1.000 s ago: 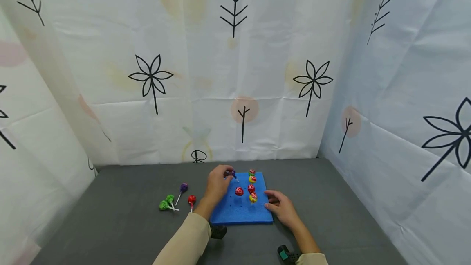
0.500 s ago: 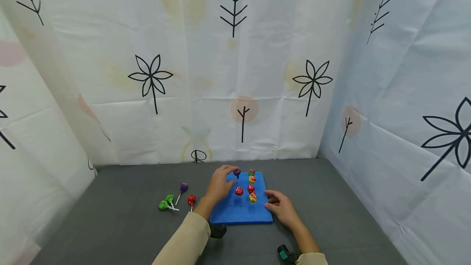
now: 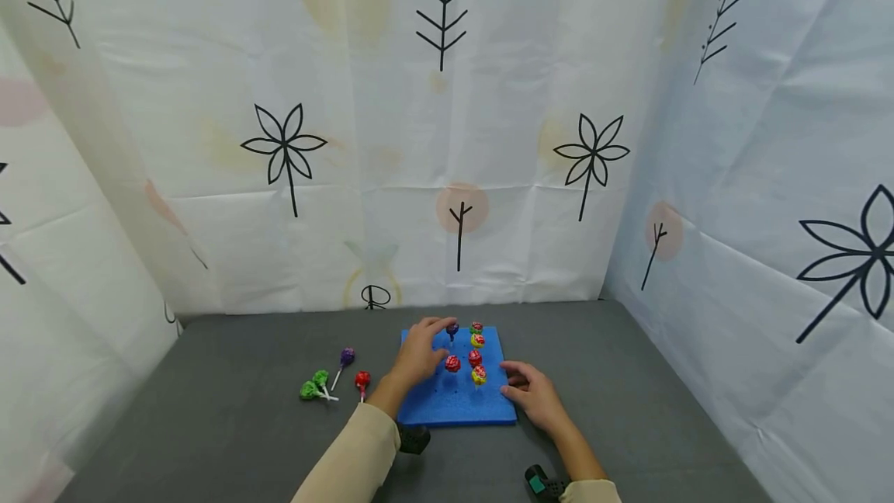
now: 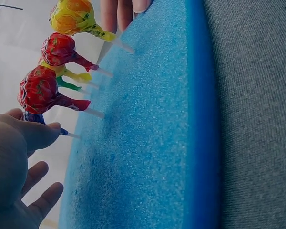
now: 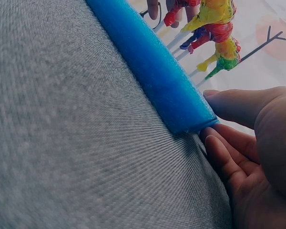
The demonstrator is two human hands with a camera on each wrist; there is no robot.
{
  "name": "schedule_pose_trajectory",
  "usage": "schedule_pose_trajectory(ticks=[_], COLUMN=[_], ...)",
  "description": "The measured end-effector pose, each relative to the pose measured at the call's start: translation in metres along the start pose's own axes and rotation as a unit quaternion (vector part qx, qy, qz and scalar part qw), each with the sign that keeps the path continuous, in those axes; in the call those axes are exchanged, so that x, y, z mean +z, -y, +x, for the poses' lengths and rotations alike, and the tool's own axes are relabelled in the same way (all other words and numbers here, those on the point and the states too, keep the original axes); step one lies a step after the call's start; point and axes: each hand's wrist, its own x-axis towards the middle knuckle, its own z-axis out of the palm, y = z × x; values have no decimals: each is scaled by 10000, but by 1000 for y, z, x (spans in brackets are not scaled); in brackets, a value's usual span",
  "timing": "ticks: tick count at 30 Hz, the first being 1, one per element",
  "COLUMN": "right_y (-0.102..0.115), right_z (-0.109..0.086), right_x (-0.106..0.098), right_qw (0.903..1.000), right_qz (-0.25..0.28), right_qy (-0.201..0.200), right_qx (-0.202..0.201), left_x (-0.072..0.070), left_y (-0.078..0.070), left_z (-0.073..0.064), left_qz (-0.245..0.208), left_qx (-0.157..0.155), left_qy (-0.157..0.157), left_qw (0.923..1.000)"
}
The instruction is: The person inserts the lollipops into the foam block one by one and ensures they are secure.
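Observation:
A blue foam board (image 3: 457, 407) lies on the table, with several wrapped lollipops standing upright in it by their sticks. My left hand (image 3: 419, 352) reaches over its far left part, fingers extended and thumb apart. Its fingertips are right at the purple lollipop (image 3: 452, 329), which stands in the board. In the left wrist view that lollipop is mostly hidden behind the thumb (image 4: 40, 135) and a red lollipop (image 4: 39, 89). My right hand (image 3: 536, 394) pinches the board's right edge, thumb above and fingers below, as the right wrist view shows. A yellow lollipop (image 3: 478, 375) stands nearest that hand.
Left of the board lie loose lollipops: two green ones (image 3: 314, 385), a purple one (image 3: 347, 357) and a red one (image 3: 362, 380). The grey table (image 3: 209, 410) is bordered by white printed curtains (image 3: 391, 138) at the back and sides.
My left hand has set the purple lollipop upright in the board, and its fingers have loosened from a pinch and spread. The right hand stays at the board's edge.

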Motion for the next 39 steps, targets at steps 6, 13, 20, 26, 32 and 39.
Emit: schedule_pose_trajectory(ticks=[6, 13, 20, 26, 32, 39], right_y=[0, 0, -1, -1, -2, -2], right_z=[0, 0, 0, 1, 0, 0], right_x=[-1, -1, -1, 0, 0, 0], right_qw=[10000, 10000, 10000, 10000, 10000, 10000], right_qz=[-10, 30, 47, 57, 38, 36], right_qy=[-18, 21, 26, 23, 38, 11], right_qx=[-31, -54, -64, -58, -57, -34], left_x=[0, -2, -8, -11, -16, -20], left_y=[1, 4, 6, 14, 21, 29], left_z=[0, -1, -3, -6, -12, -20], left_qz=[-150, -477, -836, -885, -743, -505], left_qx=[16, 76, -1, -85, -18, 7], left_qy=[-20, -134, -478, -976, -1356, -1681], left_qw=[9999, 9987, 9954, 9913, 9880, 9845])
